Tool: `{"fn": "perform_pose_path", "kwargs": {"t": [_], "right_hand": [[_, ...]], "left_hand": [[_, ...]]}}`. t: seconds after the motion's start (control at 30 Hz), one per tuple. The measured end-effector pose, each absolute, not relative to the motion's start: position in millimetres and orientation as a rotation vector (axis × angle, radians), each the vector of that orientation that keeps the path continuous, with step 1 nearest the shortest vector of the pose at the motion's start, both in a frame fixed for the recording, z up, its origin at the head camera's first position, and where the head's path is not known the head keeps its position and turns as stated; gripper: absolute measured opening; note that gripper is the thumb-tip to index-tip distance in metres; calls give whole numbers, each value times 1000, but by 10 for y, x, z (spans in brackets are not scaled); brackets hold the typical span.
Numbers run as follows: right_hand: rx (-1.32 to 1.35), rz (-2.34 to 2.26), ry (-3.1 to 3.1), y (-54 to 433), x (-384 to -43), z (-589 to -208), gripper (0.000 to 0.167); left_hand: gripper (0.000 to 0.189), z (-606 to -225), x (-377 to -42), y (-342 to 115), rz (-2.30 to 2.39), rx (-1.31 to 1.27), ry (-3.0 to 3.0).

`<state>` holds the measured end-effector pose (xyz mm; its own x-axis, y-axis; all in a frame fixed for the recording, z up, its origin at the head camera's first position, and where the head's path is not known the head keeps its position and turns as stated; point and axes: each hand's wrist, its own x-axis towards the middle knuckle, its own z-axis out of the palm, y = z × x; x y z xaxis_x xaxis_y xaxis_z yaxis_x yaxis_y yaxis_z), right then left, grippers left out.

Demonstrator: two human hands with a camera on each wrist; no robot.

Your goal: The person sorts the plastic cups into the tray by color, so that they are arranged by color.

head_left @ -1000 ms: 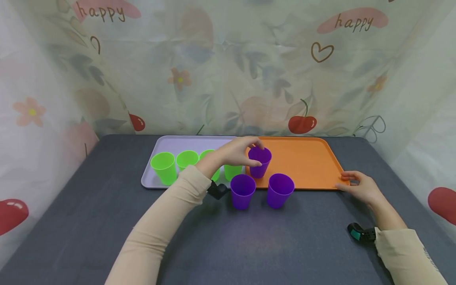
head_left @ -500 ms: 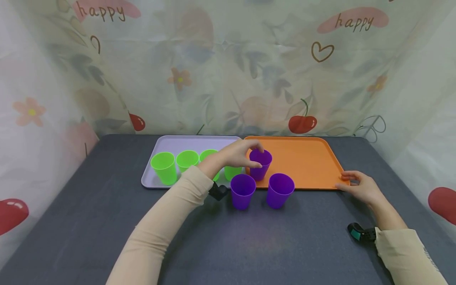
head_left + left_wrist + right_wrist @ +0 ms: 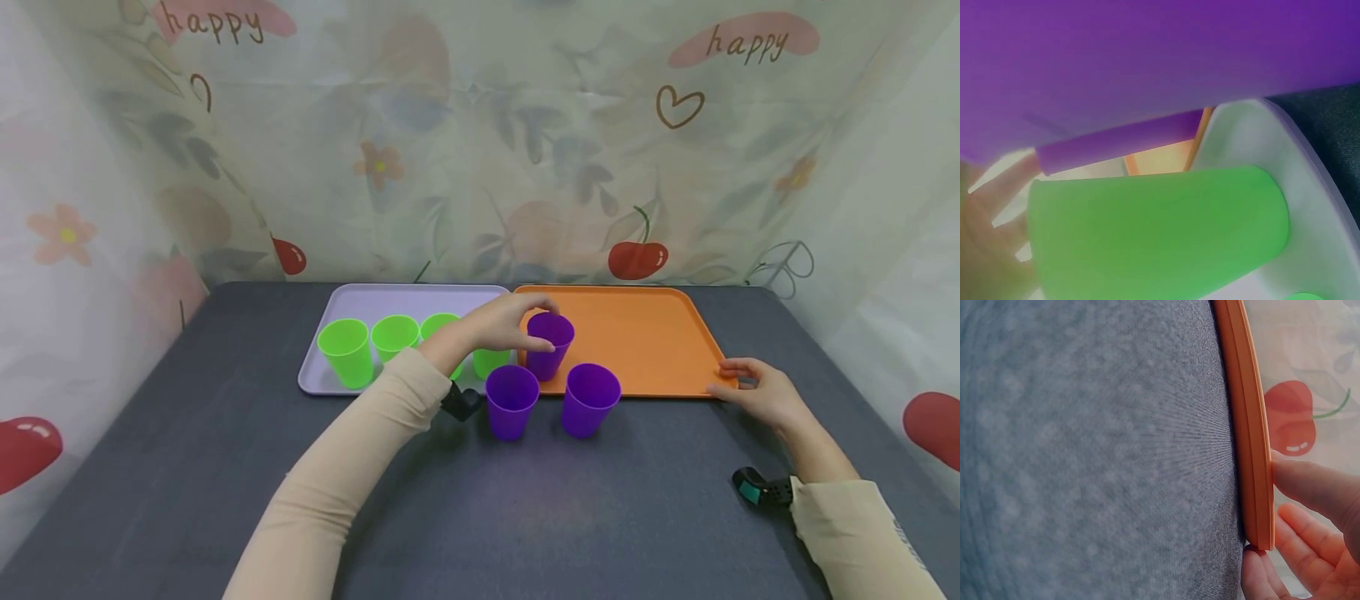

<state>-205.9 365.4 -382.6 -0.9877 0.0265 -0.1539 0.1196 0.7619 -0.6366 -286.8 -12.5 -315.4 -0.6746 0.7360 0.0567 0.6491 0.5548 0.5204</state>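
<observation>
My left hand (image 3: 495, 323) holds a purple cup (image 3: 546, 365) by its upper part, thumb on the near side and fingers at the rim. That cup stands upright at the left end of the orange tray (image 3: 637, 342). Two more purple cups stand on the table in front of the trays, one on the left (image 3: 509, 417) and one on the right (image 3: 587, 412). With thumb and fingers, my right hand (image 3: 761, 396) grips the orange tray's near right corner. In the right wrist view, the thumb (image 3: 1316, 484) lies on the rim and fingertips touch the corner's end.
On the lilac tray (image 3: 318, 379), left of the orange one, stand several green cups (image 3: 348, 360), partly hidden by my left arm. The left wrist view shows one green cup (image 3: 1160, 231) close up. A dark cloth (image 3: 525, 517) covers the table; a patterned curtain (image 3: 472, 167) hangs behind.
The held purple cup and my left hand have shifted slightly right and nearer over the orange tray. My right hand and the other cups have stayed in place.
</observation>
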Motion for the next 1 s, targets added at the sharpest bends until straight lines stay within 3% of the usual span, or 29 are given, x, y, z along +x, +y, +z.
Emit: {"fn": "perform_pose_path", "kwargs": {"t": [0.47, 1.0], "right_hand": [[95, -1043, 2830, 3672, -2055, -3835, 70], [113, -1067, 2805, 3658, -2047, -3832, 72]], "left_hand": [[49, -3043, -2732, -328, 940, 1195, 2608], [39, -3311, -2269, -720, 1307, 1270, 2522]]}}
